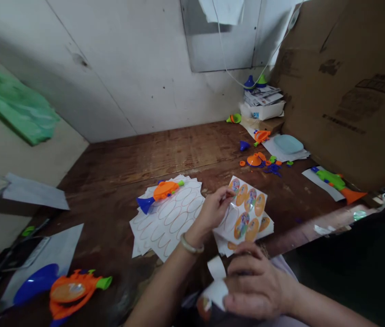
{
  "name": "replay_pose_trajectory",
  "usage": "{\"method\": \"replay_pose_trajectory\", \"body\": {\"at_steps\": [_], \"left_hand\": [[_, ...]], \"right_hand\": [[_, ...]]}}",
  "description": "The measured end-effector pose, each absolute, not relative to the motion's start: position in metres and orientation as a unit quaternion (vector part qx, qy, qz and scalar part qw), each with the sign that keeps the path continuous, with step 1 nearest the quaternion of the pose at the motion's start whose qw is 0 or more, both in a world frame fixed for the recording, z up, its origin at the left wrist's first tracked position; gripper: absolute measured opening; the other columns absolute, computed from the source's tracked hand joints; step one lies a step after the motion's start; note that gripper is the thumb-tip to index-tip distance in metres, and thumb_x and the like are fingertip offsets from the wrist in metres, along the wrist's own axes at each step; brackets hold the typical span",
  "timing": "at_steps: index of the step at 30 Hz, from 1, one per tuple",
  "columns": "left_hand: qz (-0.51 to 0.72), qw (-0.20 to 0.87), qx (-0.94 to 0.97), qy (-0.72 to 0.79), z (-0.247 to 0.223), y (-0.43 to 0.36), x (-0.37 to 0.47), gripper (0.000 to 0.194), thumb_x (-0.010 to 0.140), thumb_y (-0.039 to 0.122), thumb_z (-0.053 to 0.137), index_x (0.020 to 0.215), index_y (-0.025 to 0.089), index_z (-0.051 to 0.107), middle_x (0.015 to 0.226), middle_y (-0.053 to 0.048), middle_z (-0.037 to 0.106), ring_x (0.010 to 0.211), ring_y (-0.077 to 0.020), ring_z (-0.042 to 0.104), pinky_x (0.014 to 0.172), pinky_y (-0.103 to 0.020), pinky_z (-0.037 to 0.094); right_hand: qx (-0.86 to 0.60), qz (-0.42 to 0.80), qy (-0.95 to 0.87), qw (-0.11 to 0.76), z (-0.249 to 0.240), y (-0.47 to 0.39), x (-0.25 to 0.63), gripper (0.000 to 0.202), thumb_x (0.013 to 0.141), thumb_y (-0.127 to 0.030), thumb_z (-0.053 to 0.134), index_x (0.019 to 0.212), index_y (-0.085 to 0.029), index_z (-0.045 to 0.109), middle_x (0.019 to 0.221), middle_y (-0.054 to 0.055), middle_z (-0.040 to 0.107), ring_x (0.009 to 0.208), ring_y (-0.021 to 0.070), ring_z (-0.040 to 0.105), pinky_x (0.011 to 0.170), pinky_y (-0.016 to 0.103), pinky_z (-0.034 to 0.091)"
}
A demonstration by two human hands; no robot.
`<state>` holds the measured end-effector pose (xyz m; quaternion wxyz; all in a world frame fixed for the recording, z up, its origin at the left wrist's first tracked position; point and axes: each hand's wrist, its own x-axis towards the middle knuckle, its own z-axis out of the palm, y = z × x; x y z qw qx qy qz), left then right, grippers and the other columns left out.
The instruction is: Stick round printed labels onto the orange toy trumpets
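My left hand (217, 206), with a bracelet on its wrist, pinches the upper left part of a sheet of oval orange stickers (251, 211) on a small stack of sheets. Near the bottom centre my right hand (258, 284) has its fingers bent round a curled white piece of paper (217, 286). Left of my left hand lies a fanned pile of white sheets with oval outlines (175, 218). On that pile rests an orange toy trumpet (165, 190) with a blue bell.
Another orange toy (71, 290) lies front left beside a blue disc (37, 284). A green and orange toy (335, 180) lies at the right edge. Small parts (255, 160), a pale blue dish (288, 144) and stacked papers (263, 102) stand back right, beside a big cardboard box (345, 91).
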<state>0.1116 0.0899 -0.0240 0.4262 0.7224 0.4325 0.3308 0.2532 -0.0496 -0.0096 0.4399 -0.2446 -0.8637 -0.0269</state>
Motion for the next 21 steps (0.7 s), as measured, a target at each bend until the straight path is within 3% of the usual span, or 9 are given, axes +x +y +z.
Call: {"method": "replay_pose_trajectory", "body": {"at_steps": [3,5,7,9,11,13,15,18,21], "left_hand": [[0.288,0.357,0.757,0.466,-0.028,0.110,0.109,0.038,0.085,0.010,0.075,0.118,0.027,0.077,0.121,-0.005,0.083,0.118,-0.0272,0.075,0.111,-0.044,0.057],[0.270,0.288,0.751,0.529,-0.026,0.118,0.089,0.043,0.089,0.010,0.073,0.129,0.026,0.074,0.141,-0.010,0.077,0.138,-0.0316,0.066,0.123,-0.051,0.048],[0.247,0.210,0.720,0.614,-0.024,0.125,0.058,0.044,0.092,0.010,0.068,0.135,0.019,0.071,0.154,-0.021,0.067,0.153,-0.0407,0.052,0.129,-0.064,0.036],[0.213,0.149,0.680,0.686,-0.022,0.132,0.023,0.046,0.091,0.010,0.067,0.137,0.012,0.069,0.154,-0.032,0.062,0.156,-0.0516,0.045,0.126,-0.078,0.028],[0.174,0.121,0.655,0.725,-0.021,0.140,-0.006,0.045,0.088,0.011,0.066,0.133,0.009,0.072,0.140,-0.034,0.070,0.144,-0.0550,0.057,0.120,-0.080,0.034],[0.146,0.112,0.648,0.739,-0.017,0.144,-0.024,0.042,0.088,0.015,0.064,0.129,0.011,0.075,0.126,-0.031,0.077,0.124,-0.0515,0.071,0.110,-0.071,0.048],[0.136,0.106,0.651,0.739,-0.010,0.141,-0.030,0.043,0.091,0.022,0.061,0.131,0.014,0.076,0.125,-0.029,0.078,0.112,-0.0476,0.076,0.097,-0.060,0.057],[0.175,0.123,0.679,0.702,0.003,0.115,-0.021,0.043,0.091,0.036,0.065,0.129,0.023,0.080,0.115,-0.020,0.083,0.097,-0.0426,0.079,0.082,-0.048,0.060],[0.314,0.322,0.694,0.562,0.015,0.069,-0.002,0.035,0.072,0.047,0.088,0.104,0.033,0.088,0.072,-0.006,0.081,0.064,-0.0321,0.075,0.065,-0.036,0.059]], "right_hand": [[-0.273,0.030,-0.847,0.455,-0.013,-0.052,0.252,0.020,0.105,-0.013,0.063,0.114,-0.029,0.071,0.088,-0.007,0.082,0.089,0.0146,0.073,0.104,0.033,0.058],[-0.326,0.048,-0.810,0.485,-0.017,-0.049,0.253,0.039,0.098,-0.006,0.064,0.129,-0.028,0.065,0.083,-0.004,0.079,0.085,0.0185,0.073,0.092,0.034,0.062],[-0.363,0.067,-0.775,0.513,-0.021,-0.045,0.254,0.060,0.094,-0.003,0.063,0.147,-0.029,0.054,0.083,-0.003,0.079,0.082,0.0219,0.074,0.085,0.036,0.064],[-0.386,0.071,-0.748,0.535,-0.023,-0.041,0.252,0.070,0.095,-0.005,0.062,0.157,-0.030,0.045,0.087,-0.001,0.082,0.087,0.0253,0.076,0.089,0.043,0.065],[-0.423,0.069,-0.724,0.541,-0.024,-0.036,0.248,0.068,0.097,-0.009,0.063,0.159,-0.031,0.044,0.096,0.002,0.083,0.100,0.0287,0.079,0.098,0.050,0.064],[-0.441,0.079,-0.701,0.555,-0.024,-0.029,0.243,0.071,0.100,-0.013,0.063,0.165,-0.030,0.038,0.108,0.007,0.082,0.114,0.0306,0.078,0.103,0.054,0.063],[-0.443,0.107,-0.682,0.572,-0.022,-0.017,0.238,0.080,0.103,-0.017,0.062,0.172,-0.030,0.025,0.123,0.011,0.078,0.125,0.0304,0.075,0.105,0.053,0.064],[-0.426,0.126,-0.660,0.606,-0.018,0.006,0.230,0.091,0.105,-0.028,0.064,0.177,-0.032,0.008,0.145,0.016,0.068,0.142,0.0317,0.066,0.113,0.058,0.060],[-0.383,0.122,-0.651,0.644,-0.013,0.025,0.220,0.095,0.106,-0.038,0.067,0.177,-0.035,0.004,0.161,0.019,0.053,0.147,0.0336,0.062,0.114,0.061,0.060]]}}
